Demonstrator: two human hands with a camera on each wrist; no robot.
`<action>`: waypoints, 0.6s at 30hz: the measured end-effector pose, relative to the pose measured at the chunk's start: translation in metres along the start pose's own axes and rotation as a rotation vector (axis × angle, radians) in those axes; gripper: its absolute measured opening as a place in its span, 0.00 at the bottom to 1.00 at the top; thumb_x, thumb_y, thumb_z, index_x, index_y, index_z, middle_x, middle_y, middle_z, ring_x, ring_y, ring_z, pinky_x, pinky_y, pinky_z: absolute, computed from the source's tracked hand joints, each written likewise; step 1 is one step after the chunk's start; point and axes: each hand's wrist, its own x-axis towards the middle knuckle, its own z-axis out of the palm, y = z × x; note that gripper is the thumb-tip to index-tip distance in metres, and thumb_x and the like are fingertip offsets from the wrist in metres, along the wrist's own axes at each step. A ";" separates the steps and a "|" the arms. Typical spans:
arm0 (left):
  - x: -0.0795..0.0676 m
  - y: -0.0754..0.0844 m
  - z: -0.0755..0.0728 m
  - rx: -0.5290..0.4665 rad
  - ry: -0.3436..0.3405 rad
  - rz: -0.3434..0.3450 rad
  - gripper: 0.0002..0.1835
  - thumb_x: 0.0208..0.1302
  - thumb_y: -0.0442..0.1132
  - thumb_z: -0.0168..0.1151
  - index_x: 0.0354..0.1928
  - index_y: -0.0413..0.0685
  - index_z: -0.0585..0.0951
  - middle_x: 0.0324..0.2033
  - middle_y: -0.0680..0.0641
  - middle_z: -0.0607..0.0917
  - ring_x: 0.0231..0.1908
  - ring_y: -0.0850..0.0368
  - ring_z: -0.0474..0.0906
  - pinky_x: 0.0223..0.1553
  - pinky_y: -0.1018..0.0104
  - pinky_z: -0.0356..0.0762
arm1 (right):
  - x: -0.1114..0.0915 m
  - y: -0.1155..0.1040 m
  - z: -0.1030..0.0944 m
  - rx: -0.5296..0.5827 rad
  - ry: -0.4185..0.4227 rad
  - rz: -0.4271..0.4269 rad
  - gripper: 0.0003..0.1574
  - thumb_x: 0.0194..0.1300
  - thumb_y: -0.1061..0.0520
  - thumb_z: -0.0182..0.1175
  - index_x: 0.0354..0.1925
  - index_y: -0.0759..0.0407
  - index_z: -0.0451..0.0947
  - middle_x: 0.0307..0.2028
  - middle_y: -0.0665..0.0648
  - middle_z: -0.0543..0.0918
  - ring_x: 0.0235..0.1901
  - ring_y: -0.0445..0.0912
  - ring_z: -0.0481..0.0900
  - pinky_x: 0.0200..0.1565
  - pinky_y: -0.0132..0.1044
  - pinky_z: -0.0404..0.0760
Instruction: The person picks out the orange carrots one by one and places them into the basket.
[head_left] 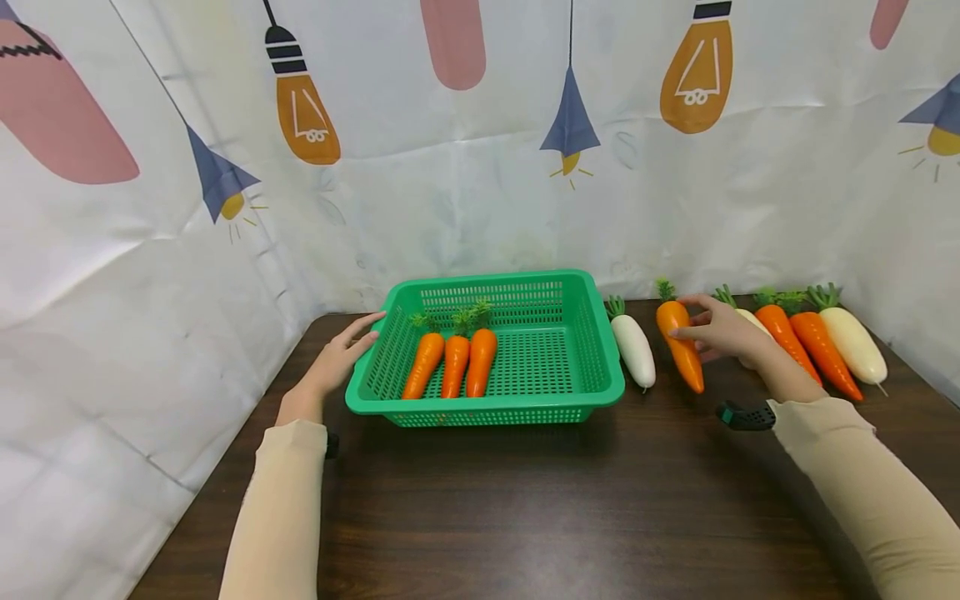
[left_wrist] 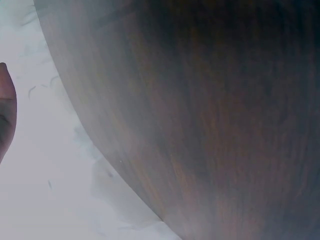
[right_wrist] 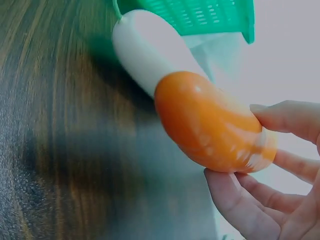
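Note:
My right hand (head_left: 723,330) pinches an orange carrot (head_left: 688,368) with a green tuft, between thumb and fingers. In the right wrist view the carrot (right_wrist: 200,120) overlaps a white radish (right_wrist: 145,47). That white radish (head_left: 636,350) lies on the table just right of a green plastic basket (head_left: 487,407). Three carrots (head_left: 426,363) lie side by side in the basket's left half. At the basket's left rim rests my left hand (head_left: 332,360), its fingers extended along the edge. Only a sliver of the left hand (left_wrist: 6,110) shows in its wrist view.
Right of my right hand lie a white radish (head_left: 752,320) partly hidden by it, two carrots (head_left: 825,354) and another white radish (head_left: 855,346). The dark wooden table (head_left: 525,508) meets a patterned white cloth (head_left: 465,208) behind and at both sides.

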 end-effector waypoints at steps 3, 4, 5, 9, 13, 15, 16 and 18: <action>0.000 0.002 0.001 0.003 0.001 0.006 0.31 0.84 0.51 0.44 0.82 0.52 0.56 0.79 0.35 0.51 0.70 0.25 0.59 0.64 0.24 0.57 | -0.004 -0.008 -0.001 -0.008 0.009 -0.015 0.54 0.75 0.51 0.62 0.80 0.69 0.41 0.64 0.82 0.62 0.41 0.54 0.83 0.41 0.49 0.88; -0.001 0.002 0.001 0.002 0.001 0.006 0.31 0.83 0.51 0.44 0.82 0.52 0.56 0.79 0.35 0.52 0.70 0.25 0.59 0.64 0.24 0.57 | -0.005 -0.011 -0.002 -0.007 0.009 -0.020 0.54 0.75 0.50 0.63 0.80 0.68 0.41 0.64 0.82 0.62 0.42 0.55 0.83 0.41 0.49 0.88; -0.001 0.003 0.001 0.003 0.002 0.007 0.31 0.83 0.51 0.44 0.82 0.52 0.56 0.79 0.35 0.52 0.70 0.25 0.59 0.64 0.24 0.57 | -0.006 -0.014 -0.002 -0.008 0.010 -0.027 0.54 0.75 0.50 0.63 0.80 0.68 0.42 0.64 0.82 0.62 0.43 0.57 0.82 0.41 0.49 0.88; -0.001 0.003 0.001 0.004 -0.001 0.005 0.31 0.83 0.52 0.44 0.82 0.52 0.56 0.79 0.35 0.51 0.69 0.25 0.60 0.64 0.24 0.57 | -0.008 -0.024 -0.005 0.000 -0.002 -0.054 0.54 0.75 0.51 0.62 0.81 0.67 0.42 0.65 0.82 0.62 0.43 0.57 0.83 0.41 0.49 0.88; -0.002 0.003 0.001 0.004 -0.001 0.003 0.31 0.84 0.51 0.44 0.82 0.52 0.56 0.79 0.35 0.51 0.70 0.24 0.60 0.64 0.24 0.57 | -0.010 -0.033 -0.006 0.010 -0.012 -0.079 0.52 0.76 0.53 0.61 0.81 0.66 0.42 0.65 0.81 0.63 0.41 0.54 0.84 0.40 0.48 0.88; -0.002 0.002 0.001 0.005 -0.002 0.003 0.31 0.84 0.51 0.44 0.82 0.52 0.56 0.79 0.34 0.51 0.70 0.25 0.59 0.64 0.24 0.57 | -0.011 -0.037 -0.007 0.010 -0.009 -0.084 0.52 0.76 0.53 0.62 0.81 0.65 0.42 0.65 0.80 0.64 0.40 0.53 0.84 0.39 0.47 0.88; -0.002 0.002 0.001 0.005 -0.001 0.003 0.31 0.84 0.51 0.44 0.82 0.53 0.56 0.79 0.34 0.51 0.70 0.25 0.59 0.64 0.24 0.58 | -0.012 -0.039 -0.007 0.004 -0.007 -0.086 0.52 0.76 0.53 0.62 0.81 0.65 0.42 0.65 0.80 0.64 0.40 0.52 0.84 0.39 0.46 0.88; -0.002 0.003 0.001 0.006 -0.001 0.003 0.31 0.84 0.52 0.44 0.82 0.53 0.56 0.79 0.34 0.51 0.70 0.25 0.59 0.64 0.24 0.58 | -0.012 -0.042 -0.007 -0.002 -0.005 -0.088 0.52 0.76 0.52 0.62 0.81 0.65 0.42 0.65 0.80 0.64 0.40 0.52 0.83 0.38 0.45 0.88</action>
